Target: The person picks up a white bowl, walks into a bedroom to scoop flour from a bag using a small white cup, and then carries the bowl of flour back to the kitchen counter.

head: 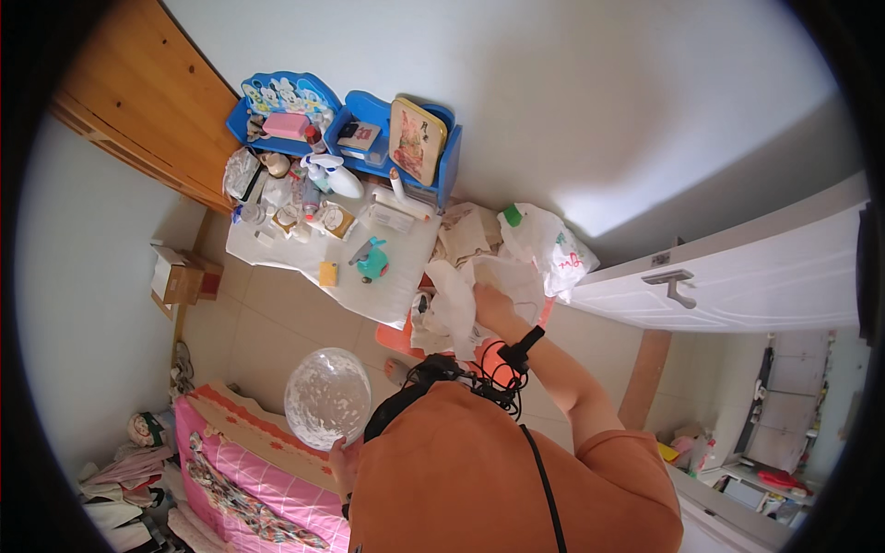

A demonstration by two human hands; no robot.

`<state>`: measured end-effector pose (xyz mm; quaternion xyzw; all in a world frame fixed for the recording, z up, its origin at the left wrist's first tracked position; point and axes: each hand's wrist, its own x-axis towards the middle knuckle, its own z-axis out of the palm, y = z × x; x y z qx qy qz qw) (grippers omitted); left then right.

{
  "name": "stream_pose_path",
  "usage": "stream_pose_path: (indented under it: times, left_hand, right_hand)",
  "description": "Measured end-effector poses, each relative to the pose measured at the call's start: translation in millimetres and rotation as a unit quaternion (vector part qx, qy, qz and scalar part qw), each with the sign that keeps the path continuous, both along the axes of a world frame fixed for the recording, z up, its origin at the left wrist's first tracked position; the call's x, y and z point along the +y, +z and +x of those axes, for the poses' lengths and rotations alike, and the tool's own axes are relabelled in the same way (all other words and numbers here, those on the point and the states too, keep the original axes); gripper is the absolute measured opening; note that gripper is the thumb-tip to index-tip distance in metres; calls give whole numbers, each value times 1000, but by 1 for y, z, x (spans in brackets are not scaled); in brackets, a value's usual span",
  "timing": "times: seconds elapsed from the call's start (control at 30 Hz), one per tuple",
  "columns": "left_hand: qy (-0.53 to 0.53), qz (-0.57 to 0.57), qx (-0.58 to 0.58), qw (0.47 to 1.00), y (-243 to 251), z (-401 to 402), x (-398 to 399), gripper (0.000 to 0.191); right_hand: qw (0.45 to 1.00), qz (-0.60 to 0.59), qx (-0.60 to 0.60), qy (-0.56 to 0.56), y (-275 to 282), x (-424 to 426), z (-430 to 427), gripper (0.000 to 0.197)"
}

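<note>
At the lower left, my left hand (pixel 342 462) grips the rim of a clear round bowl (pixel 328 399) with whitish residue on its wall. My right hand (pixel 494 309) reaches into an open white plastic bag (pixel 520 285); its fingertips are partly hidden, and whether they hold anything cannot be seen. Beside that bag stand a beige bag (pixel 470 231) and a full white plastic bag (pixel 553 245) with a green patch. The bags rest around an orange-red stool or stand (pixel 397 341), partly covered.
Left of the bags, a table with a white cover (pixel 311 269) holds spray bottles (pixel 343 181), a teal object (pixel 373 263) and a yellow box (pixel 328 274). Blue shelves (pixel 448 162) stand behind. A white door (pixel 733 276) is at right, a pink bed (pixel 256 470) at lower left.
</note>
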<state>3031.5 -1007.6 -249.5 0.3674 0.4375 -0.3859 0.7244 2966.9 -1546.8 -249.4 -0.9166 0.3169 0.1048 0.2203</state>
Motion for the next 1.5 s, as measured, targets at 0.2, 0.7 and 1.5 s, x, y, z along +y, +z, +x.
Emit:
stream_pose_path:
  times: [0.2, 0.7, 1.5]
  left_hand:
    - [-11, 36, 5, 999, -43, 5, 31, 45]
    - [130, 69, -67, 987, 2, -2, 0, 47]
    - [164, 0, -1, 987, -29, -34, 68, 43]
  right_hand:
    - [904, 389, 162, 77, 40, -5, -4, 41]
    - [973, 76, 216, -13, -172, -35, 16, 37]
    - [952, 161, 122, -228, -191, -19, 29, 36]
